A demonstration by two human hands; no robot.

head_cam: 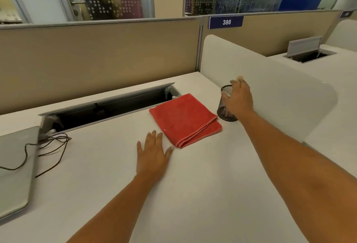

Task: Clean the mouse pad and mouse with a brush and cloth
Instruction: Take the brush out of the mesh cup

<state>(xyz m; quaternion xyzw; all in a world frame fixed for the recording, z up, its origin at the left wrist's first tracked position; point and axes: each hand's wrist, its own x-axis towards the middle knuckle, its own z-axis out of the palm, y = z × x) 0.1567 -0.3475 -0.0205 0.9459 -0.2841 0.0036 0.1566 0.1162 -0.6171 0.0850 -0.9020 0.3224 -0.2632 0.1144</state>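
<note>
1 folded red cloth [184, 119] on the counter [193, 184] between the hands: looks light, soft, floppy, so I'd pinch its folded near edge; left hand [152, 155] flat beside it, fingers [153, 136] straight; right hand [239, 99] at mesh pen cup [224, 111], grip unclear.

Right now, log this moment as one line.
left hand: flat on desk beside folded red cloth | right hand: at mesh cup, grip unclear | mouse, pad, brush: unseen

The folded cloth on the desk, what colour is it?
Red, seen in the head view: cloth.
</note>
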